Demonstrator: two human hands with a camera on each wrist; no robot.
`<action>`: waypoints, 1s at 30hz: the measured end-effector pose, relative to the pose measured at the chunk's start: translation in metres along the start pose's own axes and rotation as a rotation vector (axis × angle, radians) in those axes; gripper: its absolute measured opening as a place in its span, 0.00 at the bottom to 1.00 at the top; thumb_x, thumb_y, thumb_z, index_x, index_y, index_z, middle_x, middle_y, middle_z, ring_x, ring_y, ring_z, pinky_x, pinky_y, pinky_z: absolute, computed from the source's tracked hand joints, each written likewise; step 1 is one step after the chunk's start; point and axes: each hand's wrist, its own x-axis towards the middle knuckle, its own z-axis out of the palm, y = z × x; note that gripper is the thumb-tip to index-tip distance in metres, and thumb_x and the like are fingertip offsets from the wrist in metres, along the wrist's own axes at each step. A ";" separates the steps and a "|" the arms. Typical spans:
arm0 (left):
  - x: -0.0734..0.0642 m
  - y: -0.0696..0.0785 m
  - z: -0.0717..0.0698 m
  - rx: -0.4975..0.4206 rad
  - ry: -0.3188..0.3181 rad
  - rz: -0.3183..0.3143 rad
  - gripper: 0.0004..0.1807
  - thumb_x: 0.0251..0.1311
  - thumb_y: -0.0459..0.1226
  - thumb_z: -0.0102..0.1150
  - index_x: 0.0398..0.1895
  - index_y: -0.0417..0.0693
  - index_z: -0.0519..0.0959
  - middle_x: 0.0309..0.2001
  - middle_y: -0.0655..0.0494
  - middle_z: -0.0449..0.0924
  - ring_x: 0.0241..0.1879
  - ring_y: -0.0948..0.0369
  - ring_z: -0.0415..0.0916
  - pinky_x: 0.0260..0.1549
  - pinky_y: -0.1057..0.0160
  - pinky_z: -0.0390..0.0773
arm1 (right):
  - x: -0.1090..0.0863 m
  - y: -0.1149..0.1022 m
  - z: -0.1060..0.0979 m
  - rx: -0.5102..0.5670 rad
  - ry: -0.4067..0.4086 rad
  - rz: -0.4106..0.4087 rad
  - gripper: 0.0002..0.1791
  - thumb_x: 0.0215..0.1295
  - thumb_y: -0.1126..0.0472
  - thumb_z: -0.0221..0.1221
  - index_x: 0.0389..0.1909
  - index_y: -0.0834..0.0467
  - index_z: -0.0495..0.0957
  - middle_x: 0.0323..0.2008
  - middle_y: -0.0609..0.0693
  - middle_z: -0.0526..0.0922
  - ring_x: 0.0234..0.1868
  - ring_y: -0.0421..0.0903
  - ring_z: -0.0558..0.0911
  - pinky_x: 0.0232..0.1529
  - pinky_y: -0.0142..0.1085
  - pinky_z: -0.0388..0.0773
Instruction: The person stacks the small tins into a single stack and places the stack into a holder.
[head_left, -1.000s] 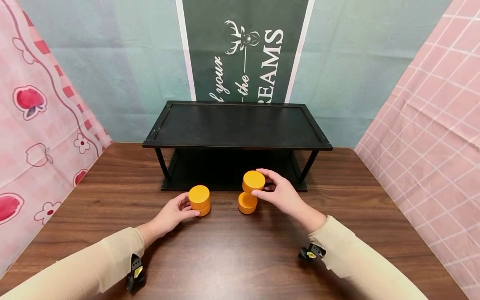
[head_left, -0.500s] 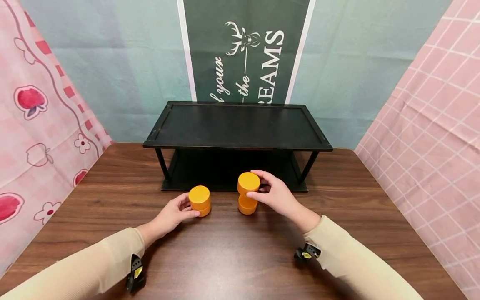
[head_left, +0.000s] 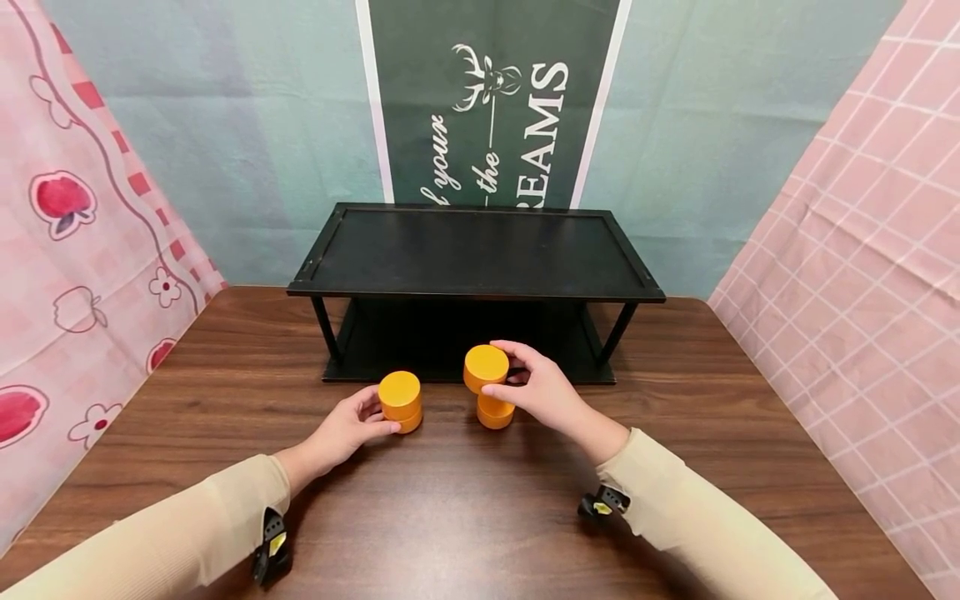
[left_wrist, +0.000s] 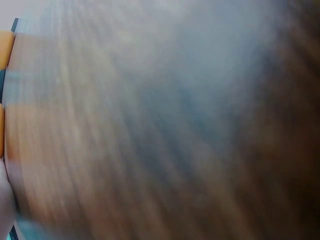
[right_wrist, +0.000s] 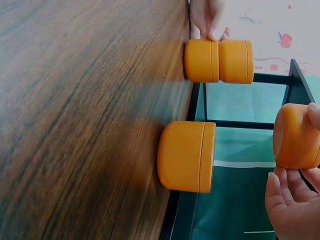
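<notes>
Two small orange lidded jars stand stacked at the left in the head view, the upper jar [head_left: 399,393] upon the lower jar [head_left: 409,422]. My left hand [head_left: 339,432] holds the lower jar, thumb in front and fingers behind. My right hand [head_left: 546,390] grips a third orange jar [head_left: 483,367] between thumb and fingers, in the air. Below it a fourth jar [head_left: 495,413] stands on the table, partly hidden from the head camera. The right wrist view shows a wide gap between the held jar [right_wrist: 296,137] and the standing jar [right_wrist: 184,156].
Right behind the jars is a black two-level shelf [head_left: 476,250], its lower board [head_left: 450,342] close to them. The brown wooden table [head_left: 450,517] reaches forward from it. Patterned cloths [head_left: 862,275] hang at the sides and back.
My right hand has carried its jar leftward, from over the right part of the standing jar to slightly left of it. My left hand and the stack have stayed put.
</notes>
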 end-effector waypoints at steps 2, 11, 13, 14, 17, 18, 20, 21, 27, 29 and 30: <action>0.000 0.000 0.001 -0.001 0.001 0.002 0.33 0.55 0.31 0.64 0.62 0.29 0.61 0.57 0.35 0.68 0.58 0.46 0.66 0.56 0.63 0.69 | 0.001 -0.001 0.001 0.000 -0.001 -0.003 0.33 0.51 0.58 0.69 0.59 0.57 0.70 0.53 0.51 0.75 0.44 0.47 0.75 0.45 0.40 0.77; 0.000 -0.001 0.001 -0.004 -0.001 -0.001 0.33 0.55 0.31 0.64 0.62 0.29 0.61 0.57 0.35 0.68 0.58 0.46 0.66 0.56 0.62 0.69 | 0.005 -0.006 0.007 0.022 -0.011 0.001 0.33 0.51 0.57 0.69 0.60 0.56 0.70 0.54 0.51 0.75 0.45 0.47 0.75 0.47 0.42 0.76; 0.000 -0.001 0.001 -0.005 -0.002 -0.004 0.33 0.55 0.31 0.64 0.62 0.29 0.61 0.58 0.35 0.68 0.58 0.46 0.66 0.56 0.63 0.69 | 0.006 -0.007 0.008 0.024 -0.014 -0.002 0.33 0.52 0.57 0.69 0.60 0.56 0.70 0.53 0.50 0.75 0.45 0.46 0.75 0.47 0.41 0.76; 0.000 0.000 0.001 -0.005 -0.003 -0.005 0.33 0.55 0.32 0.64 0.62 0.29 0.61 0.58 0.35 0.68 0.59 0.46 0.66 0.56 0.63 0.69 | 0.006 -0.007 0.008 0.025 -0.016 -0.002 0.33 0.52 0.57 0.69 0.60 0.56 0.70 0.53 0.50 0.75 0.45 0.46 0.75 0.47 0.42 0.76; 0.000 0.000 0.001 -0.005 -0.004 -0.005 0.34 0.55 0.31 0.64 0.62 0.29 0.61 0.58 0.35 0.67 0.59 0.46 0.66 0.56 0.63 0.69 | 0.007 -0.009 0.009 0.022 -0.020 0.001 0.33 0.52 0.57 0.69 0.60 0.56 0.70 0.53 0.50 0.75 0.45 0.46 0.74 0.47 0.41 0.76; 0.001 0.000 0.001 -0.003 -0.003 -0.006 0.34 0.55 0.32 0.64 0.62 0.29 0.61 0.58 0.35 0.68 0.59 0.46 0.66 0.56 0.63 0.69 | 0.007 -0.009 0.009 0.024 -0.022 0.002 0.33 0.52 0.57 0.69 0.60 0.56 0.70 0.53 0.50 0.75 0.45 0.46 0.74 0.47 0.40 0.76; 0.001 0.000 0.001 0.003 0.000 -0.006 0.33 0.55 0.32 0.64 0.62 0.29 0.61 0.58 0.35 0.68 0.59 0.46 0.66 0.56 0.63 0.69 | 0.008 -0.009 0.010 0.028 -0.026 0.002 0.33 0.52 0.57 0.69 0.60 0.56 0.70 0.53 0.50 0.75 0.45 0.46 0.74 0.47 0.40 0.76; 0.001 0.000 0.001 0.005 0.001 -0.006 0.33 0.55 0.31 0.64 0.62 0.29 0.61 0.58 0.35 0.68 0.59 0.47 0.66 0.56 0.63 0.69 | 0.009 -0.009 0.010 0.029 -0.027 0.001 0.33 0.52 0.56 0.69 0.60 0.56 0.70 0.53 0.50 0.75 0.45 0.46 0.74 0.46 0.39 0.76; 0.000 0.001 0.001 0.002 0.001 -0.006 0.33 0.55 0.31 0.64 0.61 0.29 0.61 0.57 0.35 0.68 0.58 0.47 0.66 0.55 0.64 0.69 | 0.011 -0.009 0.012 0.037 -0.035 0.000 0.34 0.51 0.56 0.69 0.60 0.55 0.70 0.52 0.50 0.74 0.44 0.46 0.75 0.45 0.37 0.77; 0.001 0.001 0.001 0.000 -0.001 -0.004 0.33 0.55 0.31 0.64 0.61 0.28 0.61 0.57 0.35 0.68 0.58 0.47 0.66 0.55 0.64 0.69 | 0.012 -0.009 0.013 0.032 -0.035 -0.001 0.34 0.51 0.55 0.69 0.60 0.55 0.70 0.52 0.50 0.74 0.44 0.46 0.75 0.45 0.38 0.77; 0.001 0.000 0.001 0.000 0.000 -0.004 0.33 0.55 0.31 0.64 0.61 0.28 0.61 0.57 0.35 0.68 0.58 0.47 0.67 0.55 0.64 0.69 | 0.013 -0.009 0.014 0.029 -0.034 -0.002 0.34 0.51 0.55 0.69 0.60 0.55 0.70 0.52 0.50 0.75 0.44 0.46 0.75 0.45 0.38 0.77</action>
